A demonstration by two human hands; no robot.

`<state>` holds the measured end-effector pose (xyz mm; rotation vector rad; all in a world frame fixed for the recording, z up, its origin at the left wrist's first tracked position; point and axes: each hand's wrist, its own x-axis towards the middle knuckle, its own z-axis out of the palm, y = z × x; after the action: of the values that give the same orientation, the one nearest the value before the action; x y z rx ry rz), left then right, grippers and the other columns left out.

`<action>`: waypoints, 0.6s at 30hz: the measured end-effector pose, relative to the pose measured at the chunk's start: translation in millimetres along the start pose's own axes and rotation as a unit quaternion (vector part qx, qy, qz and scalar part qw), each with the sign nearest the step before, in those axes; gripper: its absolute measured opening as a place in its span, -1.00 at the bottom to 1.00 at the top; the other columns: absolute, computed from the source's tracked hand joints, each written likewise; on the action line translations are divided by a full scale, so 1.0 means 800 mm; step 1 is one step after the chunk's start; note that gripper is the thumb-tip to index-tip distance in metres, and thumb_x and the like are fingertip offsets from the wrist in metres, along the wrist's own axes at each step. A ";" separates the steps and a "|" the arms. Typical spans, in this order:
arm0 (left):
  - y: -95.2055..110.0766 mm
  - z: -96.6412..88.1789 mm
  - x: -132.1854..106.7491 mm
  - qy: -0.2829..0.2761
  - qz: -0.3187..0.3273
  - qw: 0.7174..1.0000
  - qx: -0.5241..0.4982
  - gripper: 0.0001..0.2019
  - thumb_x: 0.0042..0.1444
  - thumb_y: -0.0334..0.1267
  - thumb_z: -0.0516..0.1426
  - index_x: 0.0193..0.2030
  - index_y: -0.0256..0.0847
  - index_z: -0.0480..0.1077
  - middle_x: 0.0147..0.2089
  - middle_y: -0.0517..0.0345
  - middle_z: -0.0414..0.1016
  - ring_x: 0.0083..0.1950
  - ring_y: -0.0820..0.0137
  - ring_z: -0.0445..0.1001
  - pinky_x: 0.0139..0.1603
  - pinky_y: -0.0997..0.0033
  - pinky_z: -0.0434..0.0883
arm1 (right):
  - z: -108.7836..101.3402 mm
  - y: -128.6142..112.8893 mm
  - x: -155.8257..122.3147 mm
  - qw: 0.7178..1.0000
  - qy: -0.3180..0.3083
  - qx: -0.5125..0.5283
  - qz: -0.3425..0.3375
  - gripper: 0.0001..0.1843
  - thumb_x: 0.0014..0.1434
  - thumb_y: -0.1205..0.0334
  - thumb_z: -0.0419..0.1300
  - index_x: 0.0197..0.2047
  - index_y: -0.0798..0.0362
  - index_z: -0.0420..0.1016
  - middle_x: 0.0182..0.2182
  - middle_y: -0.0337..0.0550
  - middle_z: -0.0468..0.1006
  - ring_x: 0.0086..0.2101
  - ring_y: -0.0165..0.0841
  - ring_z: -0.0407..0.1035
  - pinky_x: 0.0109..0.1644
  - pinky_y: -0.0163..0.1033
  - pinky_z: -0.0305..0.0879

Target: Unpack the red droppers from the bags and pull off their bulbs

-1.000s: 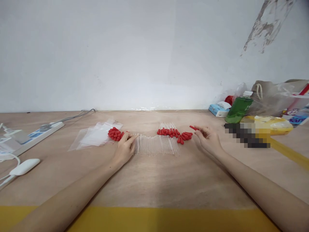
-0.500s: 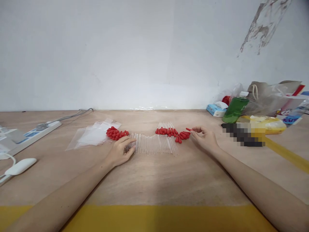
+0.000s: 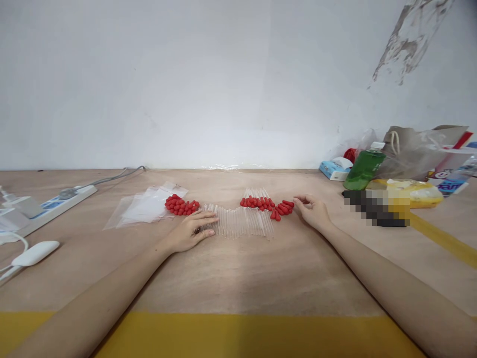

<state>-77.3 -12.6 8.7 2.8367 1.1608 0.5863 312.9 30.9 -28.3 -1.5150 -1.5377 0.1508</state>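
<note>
My left hand (image 3: 192, 231) lies with fingers stretched out over the left end of a row of clear thin tubes (image 3: 242, 222). Just beyond it sits a heap of red rubber bulbs (image 3: 181, 205). At the right, my right hand (image 3: 312, 211) pinches thumb and fingertips at the end of a red rubber bulb (image 3: 288, 203), which rests among several others fanned out on the table. Behind the row, more clear tubes (image 3: 257, 192) carry red bulbs (image 3: 257, 202) at their near ends.
Clear plastic bags (image 3: 147, 205) lie at the left, near a white power strip (image 3: 55, 203) with cables. On the right stand a green bottle (image 3: 364, 166), a blue tissue pack (image 3: 333, 170) and a yellow packet (image 3: 425, 193). Yellow tape (image 3: 238, 335) crosses the table's front.
My right hand has lowered the red rubber bulb slightly to the left, onto the fanned group. My left hand has slid a little right over the tubes, its fingers straighter.
</note>
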 end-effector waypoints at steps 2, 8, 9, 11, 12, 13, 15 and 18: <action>0.000 -0.001 -0.001 0.006 0.005 1.000 0.001 -0.62 0.13 -0.09 0.04 0.08 -0.12 0.30 0.13 0.05 0.32 0.18 0.27 0.23 0.20 0.05 0.15 | -0.003 -0.002 -0.001 1.000 0.023 0.004 0.017 -0.64 0.03 0.00 0.05 -0.31 0.08 0.51 -0.37 -0.09 0.54 -0.36 -0.30 0.36 -0.26 -0.21 0.21; 0.000 -0.001 -0.005 0.030 0.012 0.999 0.008 -0.56 0.08 -0.05 0.08 0.09 -0.14 0.30 0.15 0.00 0.28 0.20 0.22 0.19 0.20 0.05 0.15 | -0.008 -0.051 0.009 0.991 -0.031 -0.122 -0.040 -0.73 0.02 0.05 0.04 -0.39 -0.03 0.52 -0.36 -0.20 0.54 -0.27 -0.29 0.32 -0.15 -0.14 0.09; -0.001 0.000 -0.005 0.031 0.013 0.999 0.009 -0.56 0.08 -0.06 0.08 0.08 -0.14 0.30 0.15 0.00 0.28 0.20 0.21 0.19 0.20 0.06 0.16 | -0.006 -0.063 0.014 0.985 -0.061 -0.157 -0.043 -0.74 0.02 0.05 0.04 -0.42 -0.05 0.52 -0.37 -0.21 0.54 -0.25 -0.27 0.31 -0.11 -0.10 0.05; -0.002 0.001 -0.006 0.032 0.014 0.999 0.009 -0.58 0.08 -0.06 0.07 0.08 -0.14 0.31 0.16 0.00 0.27 0.20 0.22 0.19 0.20 0.09 0.16 | 0.002 -0.085 0.025 0.969 -0.113 -0.219 -0.015 -0.73 0.00 0.03 0.05 -0.46 -0.06 0.52 -0.38 -0.19 0.53 -0.20 -0.21 0.29 -0.08 -0.04 0.00; -0.002 0.002 -0.006 0.033 0.015 0.999 0.009 -0.58 0.09 -0.07 0.07 0.07 -0.14 0.31 0.16 0.00 0.26 0.20 0.22 0.19 0.20 0.10 0.17 | 0.007 -0.094 0.031 0.960 -0.137 -0.243 0.013 -0.73 -0.01 0.02 0.06 -0.46 -0.06 0.52 -0.39 -0.17 0.53 -0.19 -0.19 0.29 -0.08 -0.01 -0.01; -0.003 0.002 -0.007 0.035 0.016 0.999 0.008 -0.59 0.09 -0.07 0.07 0.07 -0.13 0.31 0.16 0.00 0.26 0.20 0.22 0.18 0.20 0.10 0.17 | 0.012 -0.101 0.038 0.950 -0.162 -0.264 0.044 -0.73 -0.03 0.01 0.07 -0.46 -0.05 0.52 -0.40 -0.15 0.52 -0.18 -0.18 0.29 -0.07 0.00 -0.03; -0.003 0.003 -0.007 0.038 0.016 0.999 0.008 -0.60 0.10 -0.08 0.06 0.08 -0.13 0.30 0.17 0.00 0.23 0.21 0.23 0.17 0.20 0.10 0.17 | 0.022 -0.109 0.050 0.930 -0.203 -0.291 0.100 -0.75 -0.06 0.02 0.10 -0.44 -0.04 0.51 -0.42 -0.13 0.51 -0.19 -0.17 0.30 -0.04 0.03 -0.04; -0.002 0.003 -0.008 0.048 0.021 0.999 0.006 -0.58 0.11 -0.10 0.06 0.12 -0.13 0.26 0.19 -0.01 0.19 0.22 0.23 0.15 0.20 0.11 0.17 | 0.035 -0.111 0.064 0.910 -0.241 -0.302 0.150 -0.79 -0.13 0.08 0.16 -0.49 0.03 0.49 -0.47 -0.11 0.49 -0.25 -0.17 0.34 -0.04 0.07 -0.03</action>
<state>-81.7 -15.1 3.8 2.8784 1.1228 0.7293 240.9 67.2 40.5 -2.3430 -1.8245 0.2574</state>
